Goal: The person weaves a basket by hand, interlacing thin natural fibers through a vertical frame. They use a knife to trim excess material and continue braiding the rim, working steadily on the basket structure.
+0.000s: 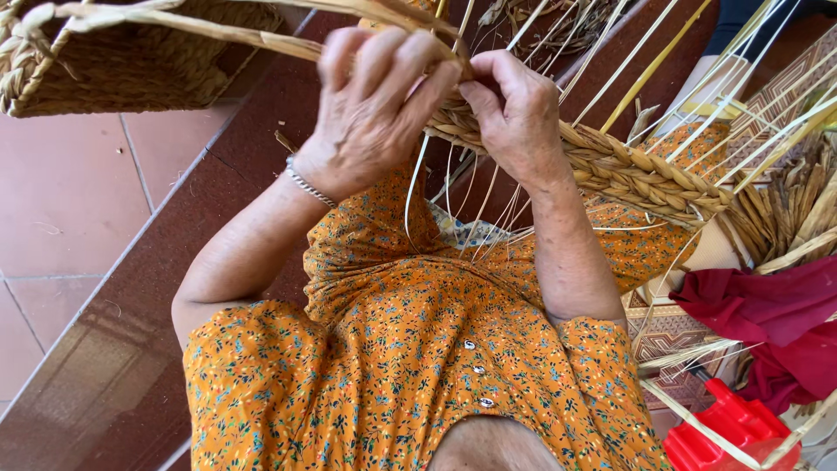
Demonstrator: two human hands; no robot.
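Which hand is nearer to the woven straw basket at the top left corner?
Left. The left hand grips straw strands just right of the woven straw basket; the right hand is farther right, pinching the thick braided straw rope.

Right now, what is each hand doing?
Left hand: closed, pinching straw strands at the braided rim.
Right hand: closed, gripping the braided rim.

Left hand [370, 109] and right hand [516, 113] meet at the end of a thick straw braid [636, 174], fingers pinched on its strands; the exact grip is hidden. Loose pale fibres [471, 205] hang below. A woven basket [113, 65] sits upper left; red cloth [767, 310] lies at right.
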